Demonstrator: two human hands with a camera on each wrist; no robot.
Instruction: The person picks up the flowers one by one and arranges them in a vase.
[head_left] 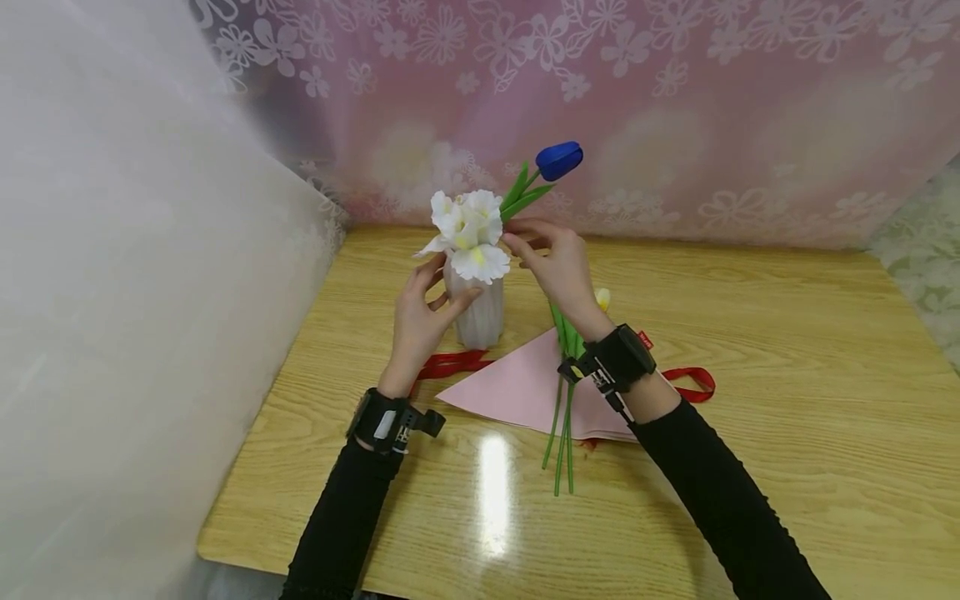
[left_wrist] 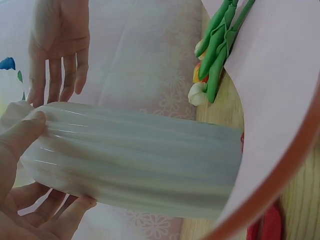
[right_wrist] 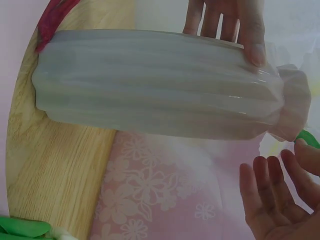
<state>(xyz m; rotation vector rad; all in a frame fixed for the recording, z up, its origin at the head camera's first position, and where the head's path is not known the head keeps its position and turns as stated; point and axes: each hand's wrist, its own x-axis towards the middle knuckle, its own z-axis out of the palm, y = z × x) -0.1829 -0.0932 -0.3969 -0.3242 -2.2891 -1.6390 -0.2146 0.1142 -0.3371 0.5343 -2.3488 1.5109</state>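
A pale, translucent fluted vase (head_left: 480, 317) stands upright on the table, with a white iris-like flower (head_left: 467, 223) with yellow marks spreading over its mouth. My left hand (head_left: 422, 321) holds the vase near its top, thumb on one side and fingers round the other, as the left wrist view (left_wrist: 45, 215) also shows. At the vase's mouth, my right hand (head_left: 558, 265) pinches the green stem of a blue tulip (head_left: 559, 161) between thumb and forefinger. The tulip leans up to the right behind the white flower. In the right wrist view, the other fingers (right_wrist: 262, 180) spread loosely beside the neck.
Pink wrapping paper (head_left: 510, 390) lies in front of the vase. On it rest several green-stemmed tulips (head_left: 560, 417), partly under my right wrist; white and orange blooms (left_wrist: 197, 93) show in the left wrist view. Red ribbon (head_left: 453, 364) lies beside the vase, with a loop (head_left: 693, 385) at the right.
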